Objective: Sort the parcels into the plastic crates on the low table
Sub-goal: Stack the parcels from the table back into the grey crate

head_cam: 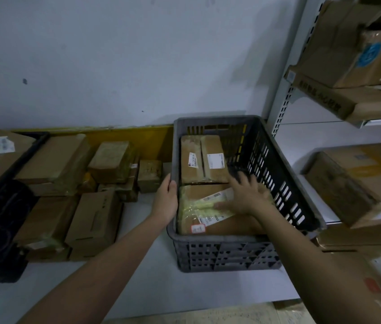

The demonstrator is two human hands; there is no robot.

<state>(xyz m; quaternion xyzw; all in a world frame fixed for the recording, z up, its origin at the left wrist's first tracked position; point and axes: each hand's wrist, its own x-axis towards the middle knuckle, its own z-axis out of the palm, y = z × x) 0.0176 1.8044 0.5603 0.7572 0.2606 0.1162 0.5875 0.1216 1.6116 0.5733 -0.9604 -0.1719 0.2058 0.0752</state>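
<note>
The dark grey slotted plastic crate (243,251) sits on the white low table (138,265), toward four o'clock of the view's centre. Inside it, a large flat brown cardboard parcel with a white label under yellowish tape (198,206) lies at the near end, and two narrower brown cardboard parcels (202,160) lie side by side at twelve o'clock from it. The right hand (245,195) rests flat on the large parcel, fingers spread apart, pressing rather than clasping. The left hand (165,198) is wrapped over the crate's left wall, at nine o'clock from that parcel, thumb inside; it seems clamped on the rim to steady the crate. More loose brown cardboard boxes (93,220) wait at nine o'clock from the crate. The large parcel looks slightly tilted; if it is pushed down while skewed it could wedge against the walls or crease its label. A hard shove might also slide the crate toward the white metal shelving (282,106) at three o'clock.
</note>
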